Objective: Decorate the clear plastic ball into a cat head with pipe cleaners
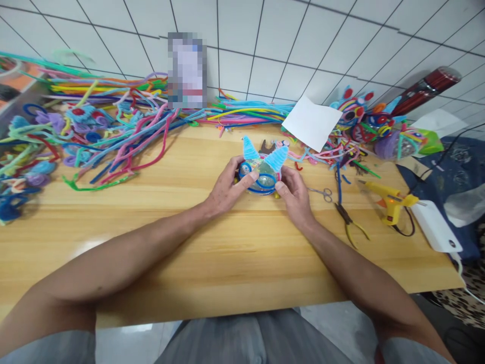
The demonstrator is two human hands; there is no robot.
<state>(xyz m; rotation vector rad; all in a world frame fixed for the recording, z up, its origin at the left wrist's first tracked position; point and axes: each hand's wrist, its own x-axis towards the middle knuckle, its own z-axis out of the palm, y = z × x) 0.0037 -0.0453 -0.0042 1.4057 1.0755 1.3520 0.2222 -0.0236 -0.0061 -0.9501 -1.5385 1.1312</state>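
Observation:
Between my two hands is a pipe-cleaner figure (267, 181) with two light-blue pointed ears, dark-blue rings and a clear rounded body. My left hand (231, 186) grips its left side, the thumb lying across the front. On the other side my right hand (295, 194) holds it with thumb and fingers. The figure is just over the wooden table; whether it touches the wood I cannot tell. Small scissors (324, 193) lie just right of my right hand, and yellow-handled pliers (350, 225) lie further right.
Coloured pipe cleaners (140, 131) pile up at the left and along the wall. A yellow glue gun (392, 201) stands by a white power bank (435, 226) at right. Behind are white paper (311, 123), finished pipe-cleaner figures (379, 121), a red flask (428, 91) and a blurred-out upright rectangle (187, 71).

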